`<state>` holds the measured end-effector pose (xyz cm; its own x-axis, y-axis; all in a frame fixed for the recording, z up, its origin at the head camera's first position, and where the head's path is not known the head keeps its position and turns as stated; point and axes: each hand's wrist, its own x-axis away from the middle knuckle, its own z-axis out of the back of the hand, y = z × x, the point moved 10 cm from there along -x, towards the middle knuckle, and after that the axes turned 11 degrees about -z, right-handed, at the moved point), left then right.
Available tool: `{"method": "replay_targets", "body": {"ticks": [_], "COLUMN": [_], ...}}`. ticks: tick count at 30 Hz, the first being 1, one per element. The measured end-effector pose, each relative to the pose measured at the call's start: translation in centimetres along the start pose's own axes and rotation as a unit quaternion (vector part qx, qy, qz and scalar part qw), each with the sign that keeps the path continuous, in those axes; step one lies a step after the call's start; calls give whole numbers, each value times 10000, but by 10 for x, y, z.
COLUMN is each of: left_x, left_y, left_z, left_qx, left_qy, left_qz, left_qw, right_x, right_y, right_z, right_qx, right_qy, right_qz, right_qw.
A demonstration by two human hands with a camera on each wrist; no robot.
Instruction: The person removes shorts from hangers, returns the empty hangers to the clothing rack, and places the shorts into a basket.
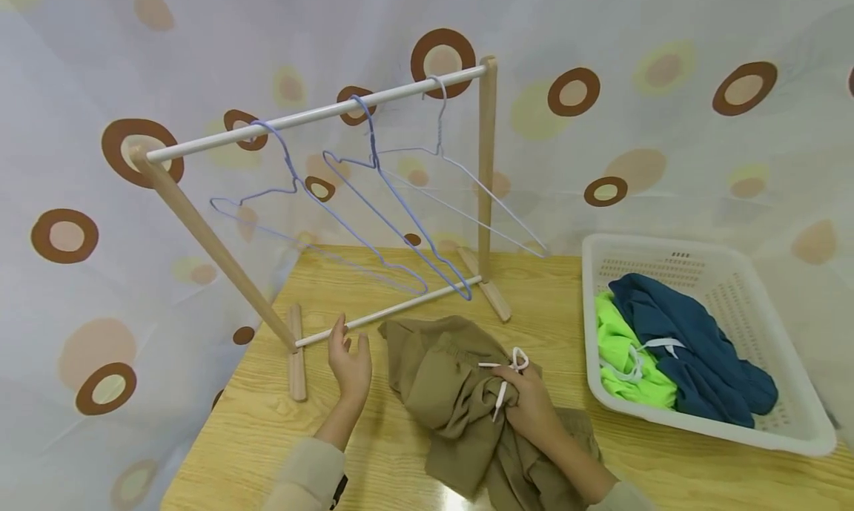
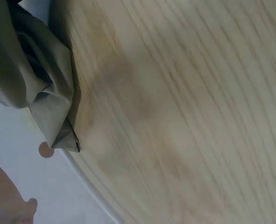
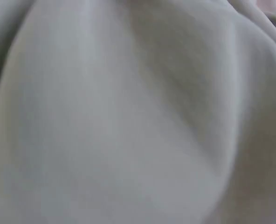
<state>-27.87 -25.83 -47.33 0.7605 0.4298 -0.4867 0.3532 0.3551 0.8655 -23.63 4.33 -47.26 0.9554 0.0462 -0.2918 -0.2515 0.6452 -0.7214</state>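
Note:
A bunched pair of khaki drawstring shorts [image 1: 454,392] lies over the front of the table, its white drawstring [image 1: 500,400] looped near the waistband. My right hand [image 1: 531,409] grips the fabric beside that string, fingers curled into the folds. To the left of the shorts, my left hand [image 1: 351,366] is raised with its fingers spread and nothing in them. In the left wrist view part of that hand [image 2: 7,196] shows at the lower left, below a fold of the shorts [image 2: 49,93]. Khaki cloth [image 3: 128,116] fills the right wrist view, hiding the right hand there.
Behind the hands stands a wooden rack with a white top rail [image 1: 313,114]. On it hang a left blue hanger [image 1: 333,214], a middle blue hanger [image 1: 407,214] and a pale hanger [image 1: 477,181]. At right, a white basket [image 1: 590,318] holds green clothing [image 1: 623,355] and navy clothing [image 1: 700,355].

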Motion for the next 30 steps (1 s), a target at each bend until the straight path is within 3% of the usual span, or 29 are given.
{"method": "replay_targets", "body": {"ticks": [8, 18, 21, 27, 30], "left_x": [26, 50, 56, 67, 71], "left_y": [-9, -5, -5, -2, 4], "left_z": [-22, -51, -59, -75, -88], "left_qx": [190, 480, 605, 862, 1020], "left_qy": [-179, -520, -634, -823, -935], "left_qz": [352, 461, 545, 750, 777], "left_qw": [9990, 9964, 9947, 9900, 9873], "right_x": [4, 21, 28, 39, 41], "right_y": [-14, -25, -23, -32, -14], "right_z": [53, 133, 160, 222, 251], "right_qx": [-869, -1878, -2068, -1938, -2534], "right_qy": [968, 1859, 2159, 3000, 3304], "right_qz": [347, 769, 916, 987, 856], "right_qw": [9909, 9614, 9499, 9288, 9052]}}
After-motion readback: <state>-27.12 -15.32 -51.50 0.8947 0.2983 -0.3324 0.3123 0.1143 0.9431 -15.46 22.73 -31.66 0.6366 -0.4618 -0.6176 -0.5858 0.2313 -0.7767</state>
